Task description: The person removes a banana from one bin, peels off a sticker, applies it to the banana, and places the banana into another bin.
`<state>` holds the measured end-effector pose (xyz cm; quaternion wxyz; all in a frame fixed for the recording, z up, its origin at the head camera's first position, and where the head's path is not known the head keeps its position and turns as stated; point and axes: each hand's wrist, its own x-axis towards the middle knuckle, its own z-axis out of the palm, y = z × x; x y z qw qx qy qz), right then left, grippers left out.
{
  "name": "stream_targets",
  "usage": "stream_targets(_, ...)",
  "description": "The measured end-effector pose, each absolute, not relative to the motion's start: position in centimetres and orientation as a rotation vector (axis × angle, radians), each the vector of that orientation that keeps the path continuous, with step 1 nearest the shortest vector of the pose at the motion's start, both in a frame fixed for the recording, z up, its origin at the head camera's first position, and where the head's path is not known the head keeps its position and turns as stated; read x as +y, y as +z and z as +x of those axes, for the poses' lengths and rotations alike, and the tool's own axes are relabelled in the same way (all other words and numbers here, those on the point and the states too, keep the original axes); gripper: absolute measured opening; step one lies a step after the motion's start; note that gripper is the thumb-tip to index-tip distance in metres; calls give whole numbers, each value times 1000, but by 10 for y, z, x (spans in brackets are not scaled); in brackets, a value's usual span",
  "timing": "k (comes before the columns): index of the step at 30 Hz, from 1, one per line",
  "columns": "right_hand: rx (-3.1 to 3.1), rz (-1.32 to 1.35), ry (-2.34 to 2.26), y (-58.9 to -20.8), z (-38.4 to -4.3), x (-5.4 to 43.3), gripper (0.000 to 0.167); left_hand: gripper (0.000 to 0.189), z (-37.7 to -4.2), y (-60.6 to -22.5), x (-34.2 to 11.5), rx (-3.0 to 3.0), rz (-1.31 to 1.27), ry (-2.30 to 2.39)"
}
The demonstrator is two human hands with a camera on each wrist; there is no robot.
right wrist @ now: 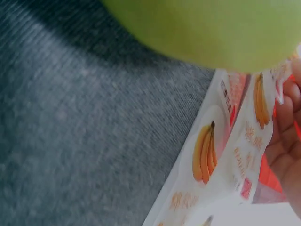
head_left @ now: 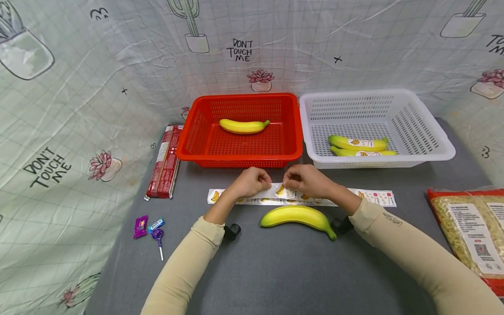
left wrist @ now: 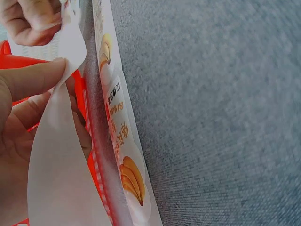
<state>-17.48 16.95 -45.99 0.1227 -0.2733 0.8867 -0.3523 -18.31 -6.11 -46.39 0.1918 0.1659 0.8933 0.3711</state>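
Note:
Both hands work over a strip of banana-printed stickers [head_left: 374, 197]. My left hand [head_left: 253, 181] pinches the plain white back of a raised strip [left wrist: 61, 155] between thumb and fingers; it twists up toward the other hand. Close beside it, my right hand [head_left: 309, 180] pinches the printed strip near a sticker, and in the right wrist view its curled fingers [right wrist: 284, 113] are at the strip's edge. A second printed strip [left wrist: 124, 141] runs along the grey table below. Just in front of the hands lies a yellow banana [head_left: 297, 215] with a greenish stem end, no label showing.
Behind the hands stand a red basket [head_left: 240, 158] with one banana [head_left: 244, 127] and a white basket [head_left: 378, 161] with two labelled bananas [head_left: 358, 143]. At left lie a red packet [head_left: 163, 162] and wrapped sweets [head_left: 140, 226] with a lollipop [head_left: 157, 235]. A grain bag [head_left: 472, 236] lies at right.

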Motion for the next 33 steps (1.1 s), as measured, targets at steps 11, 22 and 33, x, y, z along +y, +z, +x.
stream_targets(11, 2550, -832, -1170, -461, -170, 179, 5, 6, -186, -473, -67, 2610, 478, 947)
stream_targets(22, 2548, -780, -1188, -465, -167, 181, 5, 5, -185, -471, -64, 2641, 477, 898)
stream_targets(33, 2541, -732, -1205, -453, -164, 189, 8, 21, -175, -457, -61, 2733, 604, 896)
